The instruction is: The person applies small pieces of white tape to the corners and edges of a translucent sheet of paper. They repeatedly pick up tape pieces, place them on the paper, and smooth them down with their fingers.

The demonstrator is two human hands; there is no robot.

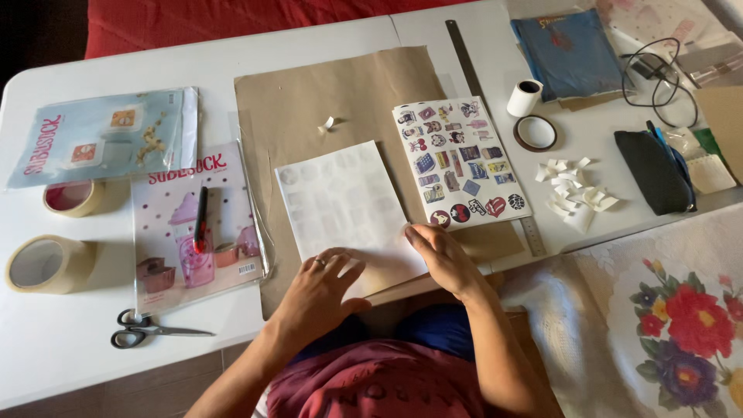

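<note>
Beige tape rolls: one large roll at the surface's left edge, a smaller one just behind it.
Scissors: black-handled pair near the front edge, left of the hands.
Packets: two clear-wrapped craft packets, a red-tipped pen lying on the nearer one.
Brown paper: large sheet at the surface's middle.
Left hand: flat, fingers spread and gripping nothing, pressing the white sheet at its front edge.
Right hand: fingers open and laid on the white sheet's front right corner.
Sticker sheet: just right of the white sheet, over a metal ruler.
Paper scraps: white pile towards the right edge.
</note>
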